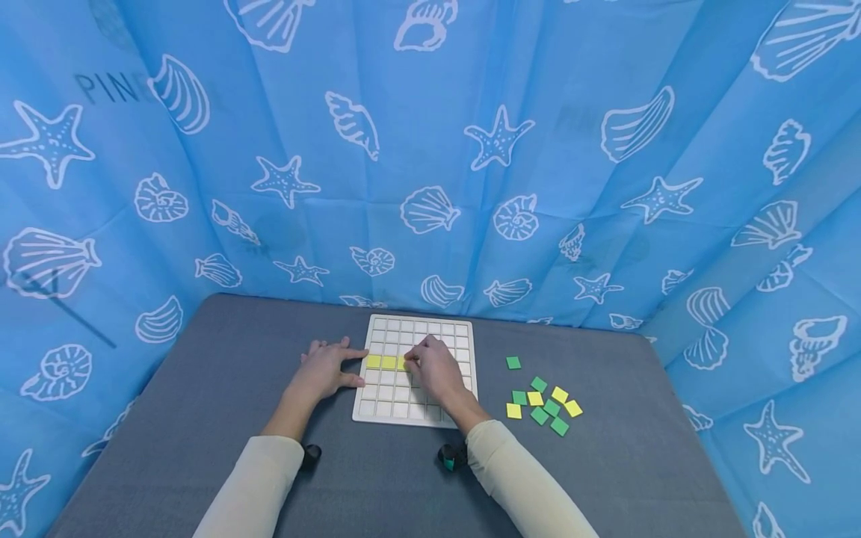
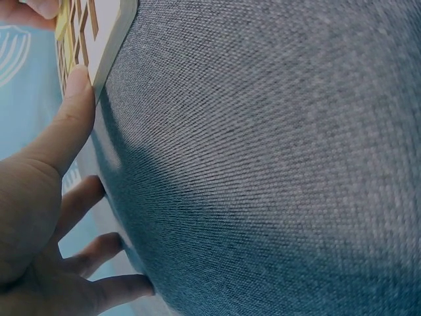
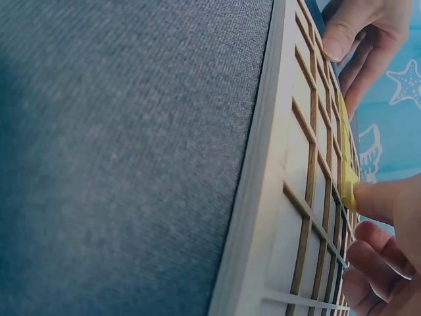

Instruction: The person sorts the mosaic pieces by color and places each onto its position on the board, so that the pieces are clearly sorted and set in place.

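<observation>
A white grid board (image 1: 425, 326) lies on the grey table, with a row of yellow tiles (image 1: 380, 362) in its squares from the left edge. My left hand (image 1: 324, 370) rests at the board's left side, fingers spread; in the left wrist view its thumb (image 2: 77, 89) touches the board's rim. Over the grid, my right hand (image 1: 436, 368) holds a yellow tile (image 3: 349, 187) at the row's right end. The right wrist view shows a fingertip against this tile, and the other fingers curled. The hand covers part of the grid squares.
Right of the board, loose green tiles (image 1: 513, 362) and yellow tiles (image 1: 573, 408) lie scattered on the grey table (image 1: 377, 486). A blue curtain (image 1: 430, 172) with white shell prints hangs behind the table and along its sides.
</observation>
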A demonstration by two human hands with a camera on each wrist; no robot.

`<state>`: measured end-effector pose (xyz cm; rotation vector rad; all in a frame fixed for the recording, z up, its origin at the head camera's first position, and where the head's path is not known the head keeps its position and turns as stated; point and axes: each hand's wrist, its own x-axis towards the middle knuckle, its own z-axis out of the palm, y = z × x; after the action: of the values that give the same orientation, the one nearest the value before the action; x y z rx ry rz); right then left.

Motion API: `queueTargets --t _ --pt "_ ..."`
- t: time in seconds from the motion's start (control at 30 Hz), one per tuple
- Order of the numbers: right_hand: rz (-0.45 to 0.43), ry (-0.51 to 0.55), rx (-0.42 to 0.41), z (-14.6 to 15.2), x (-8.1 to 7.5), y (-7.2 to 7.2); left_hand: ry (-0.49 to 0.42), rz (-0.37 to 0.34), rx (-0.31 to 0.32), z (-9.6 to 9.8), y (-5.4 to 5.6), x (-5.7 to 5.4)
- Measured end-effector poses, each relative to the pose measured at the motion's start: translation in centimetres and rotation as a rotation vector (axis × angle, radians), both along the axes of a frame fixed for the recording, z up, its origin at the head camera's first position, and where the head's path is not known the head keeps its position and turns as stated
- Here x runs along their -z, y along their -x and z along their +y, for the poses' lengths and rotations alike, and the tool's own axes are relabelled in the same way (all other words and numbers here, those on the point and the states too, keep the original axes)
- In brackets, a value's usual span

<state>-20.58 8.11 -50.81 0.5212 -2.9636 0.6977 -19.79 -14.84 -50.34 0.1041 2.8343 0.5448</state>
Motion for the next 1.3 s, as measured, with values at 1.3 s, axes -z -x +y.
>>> queueTargets --t 1.3 --pt "0.089 -0.264 -0.054 2.9 0.5 -3.4 0.0 0.02 0.015 0.0 -0.3 -0.1"
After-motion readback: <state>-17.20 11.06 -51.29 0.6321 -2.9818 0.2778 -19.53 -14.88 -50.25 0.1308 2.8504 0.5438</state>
